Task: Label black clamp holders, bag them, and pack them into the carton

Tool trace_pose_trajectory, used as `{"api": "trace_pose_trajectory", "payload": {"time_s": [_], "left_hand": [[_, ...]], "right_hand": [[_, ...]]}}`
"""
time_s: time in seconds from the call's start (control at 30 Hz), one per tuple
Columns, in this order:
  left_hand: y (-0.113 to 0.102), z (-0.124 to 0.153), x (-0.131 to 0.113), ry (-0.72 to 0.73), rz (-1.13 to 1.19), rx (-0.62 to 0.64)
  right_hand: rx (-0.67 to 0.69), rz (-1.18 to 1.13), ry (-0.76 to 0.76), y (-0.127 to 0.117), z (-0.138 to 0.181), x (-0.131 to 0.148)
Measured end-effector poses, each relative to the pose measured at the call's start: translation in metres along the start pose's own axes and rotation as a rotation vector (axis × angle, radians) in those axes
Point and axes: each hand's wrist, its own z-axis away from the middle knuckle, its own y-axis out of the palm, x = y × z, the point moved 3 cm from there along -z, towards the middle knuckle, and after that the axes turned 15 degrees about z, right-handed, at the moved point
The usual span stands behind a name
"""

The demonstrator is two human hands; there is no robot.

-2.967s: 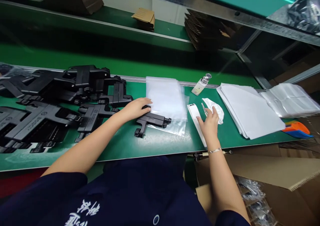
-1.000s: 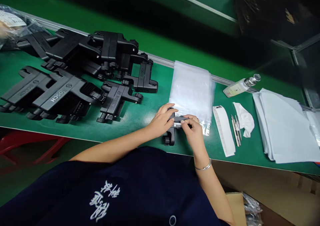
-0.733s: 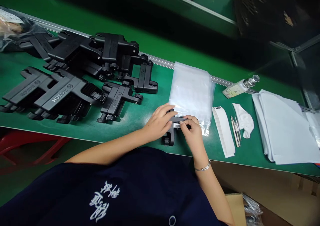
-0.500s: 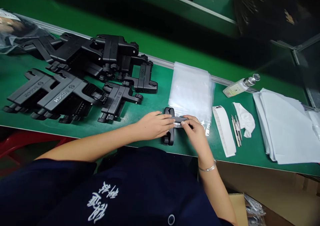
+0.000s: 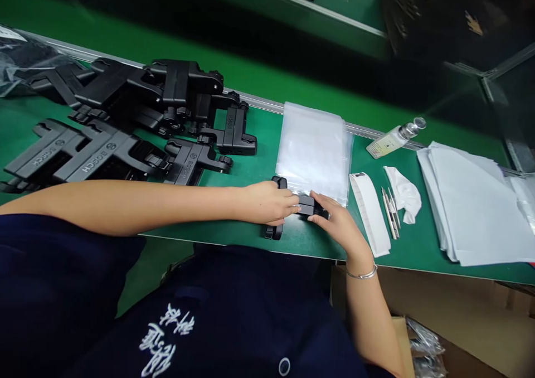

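A black plastic clamp-like bracket (image 5: 306,204) lies near the table's front edge, just below the stack of clear plastic bags (image 5: 313,149). My left hand (image 5: 267,202) rests over its left part, fingers curled round the body, so much of that side is hidden. At its right end, my right hand (image 5: 334,219) grips the bracket between thumb and fingers. Similar black brackets (image 5: 98,154) marked BOSCH lie in a pile to the left, partly covered by my left forearm.
Right of the bags are a white strip (image 5: 370,213), several thin pen-like tools (image 5: 390,213), a crumpled white cloth (image 5: 404,194) and a bottle with a silver cap (image 5: 393,140). White sheets (image 5: 480,205) are stacked farther right. Clear plastic (image 5: 20,60) lies at far left.
The bracket under my hands now shows its broad grey-black face. My right hand has shifted to its right end with fingers more spread, and my left forearm has risen across the pile.
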Motion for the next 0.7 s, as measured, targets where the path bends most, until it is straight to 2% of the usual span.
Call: {"api": "trace_pose_trajectory", "payload": {"time_s": [0.13,0.3,0.37,0.53,0.7], "left_hand": [[0.004,-0.002,-0.002,-0.072,-0.007,0.021],[0.005,0.023,0.007,-0.215,0.061,-0.239],[0.007,0.035,0.01,-0.225,0.073,-0.283],[0.012,0.041,0.011,-0.112,0.052,-0.164],[0.01,0.01,0.005,-0.084,0.056,-0.087]], "right_hand": [[-0.035,0.0,-0.015,0.001,0.001,-0.002],[-0.06,-0.036,-0.011,0.003,0.004,0.001],[-0.06,-0.05,0.0,0.003,0.006,0.002],[-0.057,-0.054,-0.014,0.004,0.007,0.001],[-0.12,0.096,-0.081,0.004,0.004,0.009]]}}
